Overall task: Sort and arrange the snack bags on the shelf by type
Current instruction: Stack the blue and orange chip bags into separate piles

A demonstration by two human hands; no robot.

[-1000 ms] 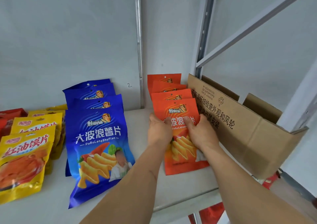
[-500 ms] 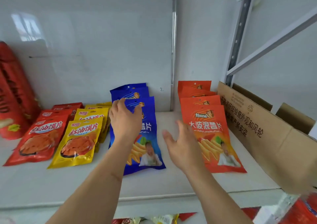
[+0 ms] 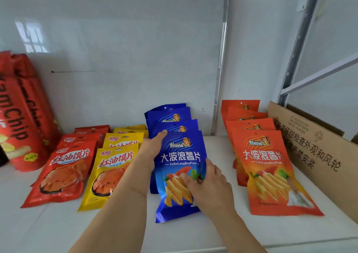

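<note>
Both hands are on the front blue chip bag (image 3: pixel 181 167), mid-shelf (image 3: pixel 217 231) between the yellow bags (image 3: pixel 111 173) and the orange bags (image 3: pixel 271 167). The left hand (image 3: pixel 150 152) grasps its upper left edge; the right hand (image 3: pixel 208 185) lies on its lower right, thumb flat, whether it grips I cannot tell. Straightening the blue row looks in hand; next, square it with those behind. Half a second ago the right hand hovered clear.
</note>
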